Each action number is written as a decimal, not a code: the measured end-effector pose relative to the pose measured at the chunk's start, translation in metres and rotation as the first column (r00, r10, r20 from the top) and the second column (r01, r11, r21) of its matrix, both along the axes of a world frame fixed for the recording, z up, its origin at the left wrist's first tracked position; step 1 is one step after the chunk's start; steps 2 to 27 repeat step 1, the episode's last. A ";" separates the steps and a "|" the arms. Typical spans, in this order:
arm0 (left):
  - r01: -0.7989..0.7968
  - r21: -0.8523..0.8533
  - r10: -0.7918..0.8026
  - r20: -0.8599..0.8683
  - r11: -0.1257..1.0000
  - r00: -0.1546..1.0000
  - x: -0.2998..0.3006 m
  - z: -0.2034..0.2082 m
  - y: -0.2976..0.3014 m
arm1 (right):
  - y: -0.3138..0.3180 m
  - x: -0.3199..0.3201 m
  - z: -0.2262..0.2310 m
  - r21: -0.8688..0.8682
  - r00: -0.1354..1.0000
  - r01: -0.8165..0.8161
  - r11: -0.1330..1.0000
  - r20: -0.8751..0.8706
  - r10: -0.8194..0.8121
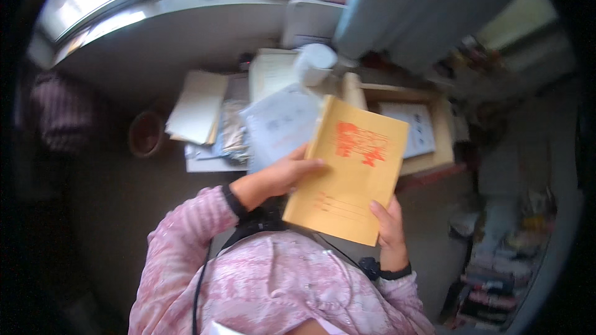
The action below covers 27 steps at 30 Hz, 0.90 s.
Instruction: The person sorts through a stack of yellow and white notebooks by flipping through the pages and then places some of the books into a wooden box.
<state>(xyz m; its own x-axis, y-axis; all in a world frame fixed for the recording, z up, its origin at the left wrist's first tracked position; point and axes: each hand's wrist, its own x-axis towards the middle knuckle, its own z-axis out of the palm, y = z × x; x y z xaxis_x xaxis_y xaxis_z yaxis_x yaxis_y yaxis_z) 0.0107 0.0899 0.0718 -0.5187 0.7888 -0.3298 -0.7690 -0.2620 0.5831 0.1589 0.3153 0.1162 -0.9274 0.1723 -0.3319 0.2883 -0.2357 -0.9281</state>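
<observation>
I see my left hand (282,177) and right hand (390,226) both pinching the yellow folder (347,170); beyond it, a wooden box (444,142) holds printed papers (416,127).

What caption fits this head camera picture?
Both hands, left hand and right hand, hold a yellow folder above scattered papers.

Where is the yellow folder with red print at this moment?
In the head view the yellow folder is at centre, held up by the left hand and the right hand, in front of the pale blue paper.
</observation>
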 end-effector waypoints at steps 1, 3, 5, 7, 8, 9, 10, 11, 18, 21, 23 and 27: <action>0.031 0.046 -0.030 -0.039 0.998 0.999 -0.005 -0.004 -0.004 | 0.000 -0.002 0.005 -0.038 1.000 0.010 0.999 0.021 -0.010; 0.031 0.046 -0.030 -0.039 0.998 0.999 -0.005 -0.004 -0.004 | 0.000 -0.002 0.005 -0.038 1.000 0.010 0.999 0.021 -0.010; 0.031 0.046 -0.030 -0.039 0.998 0.999 -0.005 -0.004 -0.004 | 0.000 -0.002 0.005 -0.038 1.000 0.010 0.999 0.021 -0.010; 0.031 0.046 -0.030 -0.039 0.998 0.999 -0.005 -0.004 -0.004 | 0.000 -0.002 0.005 -0.038 1.000 0.010 0.999 0.021 -0.010; 0.031 0.046 -0.030 -0.039 0.998 0.999 -0.005 -0.004 -0.004 | 0.000 -0.002 0.005 -0.038 1.000 0.010 0.999 0.021 -0.010; 0.031 0.046 -0.030 -0.039 0.998 0.999 -0.005 -0.004 -0.004 | 0.000 -0.002 0.005 -0.038 1.000 0.010 0.999 0.021 -0.010; 0.031 0.046 -0.030 -0.039 0.998 0.999 -0.005 -0.004 -0.004 | 0.000 -0.002 0.005 -0.038 1.000 0.010 0.999 0.021 -0.010; 0.031 0.046 -0.030 -0.039 0.998 0.999 -0.005 -0.004 -0.004 | 0.000 -0.002 0.005 -0.038 1.000 0.010 0.999 0.021 -0.010; 0.031 0.046 -0.030 -0.039 0.998 0.999 -0.005 -0.004 -0.004 | 0.000 -0.002 0.005 -0.038 1.000 0.010 0.999 0.021 -0.010; 0.031 0.046 -0.030 -0.039 0.998 0.999 -0.005 -0.004 -0.004 | 0.000 -0.002 0.005 -0.038 1.000 0.010 0.999 0.021 -0.010; 0.031 0.046 -0.030 -0.039 0.998 0.999 -0.005 -0.004 -0.004 | 0.000 -0.002 0.005 -0.038 1.000 0.010 0.999 0.021 -0.010; 0.031 0.046 -0.030 -0.039 0.998 0.999 -0.005 -0.004 -0.004 | 0.000 -0.002 0.005 -0.038 1.000 0.010 0.999 0.021 -0.010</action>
